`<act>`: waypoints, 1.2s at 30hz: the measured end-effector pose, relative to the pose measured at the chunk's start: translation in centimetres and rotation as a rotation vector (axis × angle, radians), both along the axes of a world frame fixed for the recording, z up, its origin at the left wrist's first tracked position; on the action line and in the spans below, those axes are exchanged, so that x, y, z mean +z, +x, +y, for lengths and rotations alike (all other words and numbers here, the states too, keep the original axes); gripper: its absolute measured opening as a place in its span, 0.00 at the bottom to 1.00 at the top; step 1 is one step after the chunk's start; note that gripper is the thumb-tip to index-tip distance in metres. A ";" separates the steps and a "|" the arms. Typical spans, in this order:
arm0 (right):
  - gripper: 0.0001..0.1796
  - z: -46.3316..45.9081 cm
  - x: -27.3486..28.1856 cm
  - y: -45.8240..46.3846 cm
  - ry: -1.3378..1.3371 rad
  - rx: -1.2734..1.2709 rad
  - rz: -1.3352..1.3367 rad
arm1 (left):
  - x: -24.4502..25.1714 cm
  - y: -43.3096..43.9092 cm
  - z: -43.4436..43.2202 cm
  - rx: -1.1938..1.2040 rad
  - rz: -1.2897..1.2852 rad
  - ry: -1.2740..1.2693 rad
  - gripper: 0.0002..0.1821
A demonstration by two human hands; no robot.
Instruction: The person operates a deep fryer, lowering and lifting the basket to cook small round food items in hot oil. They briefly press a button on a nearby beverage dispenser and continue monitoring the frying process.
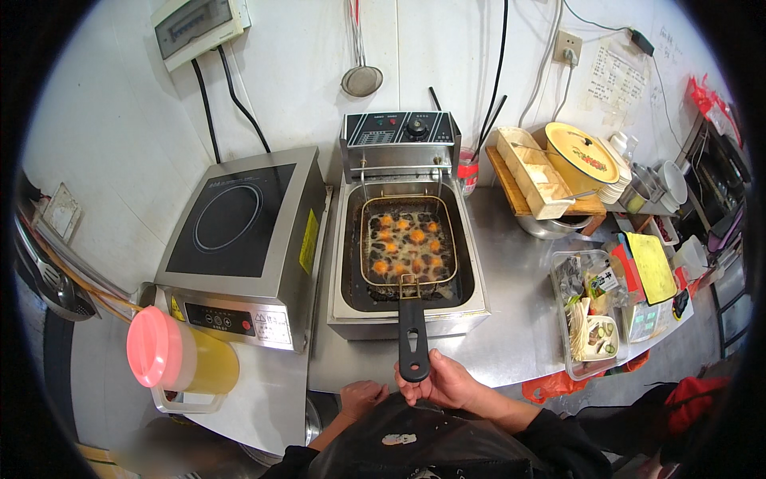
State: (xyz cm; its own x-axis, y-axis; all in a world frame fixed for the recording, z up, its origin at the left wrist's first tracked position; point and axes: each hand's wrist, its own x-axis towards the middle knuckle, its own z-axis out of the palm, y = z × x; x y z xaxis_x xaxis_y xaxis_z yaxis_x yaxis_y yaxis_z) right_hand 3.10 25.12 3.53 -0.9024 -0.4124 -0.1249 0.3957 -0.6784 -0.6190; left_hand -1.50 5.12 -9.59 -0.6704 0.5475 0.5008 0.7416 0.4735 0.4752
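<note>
A wire fry basket point(366, 254) sits in the oil of a countertop electric deep fryer point(339, 299). Several small orange-brown pieces point(417, 236) float in the basket, with foam bubbling around them. The basket's black handle point(413, 335) points towards me over the fryer's front rim. My right hand point(446, 380) is around the handle's end, palm turned up, fingers under it and thumb along its right side. Near the steel counter's front edge, by my dark apron, rests my left hand point(362, 398); its fingers are curled in and nothing shows in them.
Left of the fryer stands an induction cooker point(230, 215); before it is a pink-lidded jug point(197, 359) of yellow liquid. To the right are a compartment box point(532, 173), a yellow lidded enamel pot point(580, 155) and a clear tub point(562, 323) of food. A mesh strainer point(362, 81) hangs above.
</note>
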 end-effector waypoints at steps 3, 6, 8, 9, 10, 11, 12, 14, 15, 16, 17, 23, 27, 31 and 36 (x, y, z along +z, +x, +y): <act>0.37 0.0 0.0 0.0 -0.010 -0.001 0.002 | 0.1 0.1 0.0 -0.003 -0.008 0.002 0.17; 0.37 -0.1 0.0 0.0 -0.020 -0.004 0.013 | 0.2 0.1 -0.1 -0.002 -0.016 -0.001 0.17; 0.38 -0.2 0.0 0.0 -0.041 -0.008 0.002 | 0.1 0.1 -0.2 -0.007 -0.027 -0.011 0.17; 0.38 -0.2 0.0 0.0 -0.028 -0.003 0.014 | 0.0 0.0 -0.2 -0.009 -0.025 -0.011 0.17; 0.39 -0.2 0.0 0.1 -0.025 -0.005 0.011 | 0.0 0.0 -0.2 -0.009 -0.023 -0.010 0.17; 0.39 -0.3 0.0 0.1 -0.021 -0.007 0.009 | -0.1 0.0 -0.2 -0.010 -0.021 -0.010 0.17; 0.40 -0.3 0.0 0.0 -0.025 0.000 0.012 | -0.2 0.0 -0.3 -0.011 -0.020 -0.005 0.17; 0.40 -0.4 0.0 0.0 -0.035 0.012 0.020 | -0.4 0.0 -0.3 -0.013 -0.015 0.005 0.17; 0.41 -0.4 0.1 0.0 -0.034 0.012 0.021 | -0.5 0.0 -0.2 -0.016 -0.022 0.012 0.17; 0.41 -0.4 0.1 -0.1 -0.033 0.013 0.022 | -0.6 -0.1 -0.2 -0.019 -0.029 0.019 0.16; 0.41 -0.4 0.2 -0.1 -0.043 0.010 0.018 | -0.7 -0.1 -0.2 -0.025 -0.045 0.028 0.16; 0.41 -0.7 0.5 -0.1 -0.039 -0.005 0.032 | -0.5 -0.1 -0.3 -0.027 -0.035 0.016 0.16; 0.41 -0.8 0.7 -0.1 -0.035 -0.007 0.048 | -0.2 -0.1 -0.3 -0.029 -0.032 0.020 0.17; 0.41 -0.9 0.8 -0.1 -0.029 -0.012 0.053 | -0.2 -0.1 -0.3 -0.030 -0.030 0.022 0.18; 0.41 -1.0 0.9 -0.1 -0.027 -0.018 0.048 | -0.4 -0.1 -0.3 -0.031 -0.026 0.027 0.18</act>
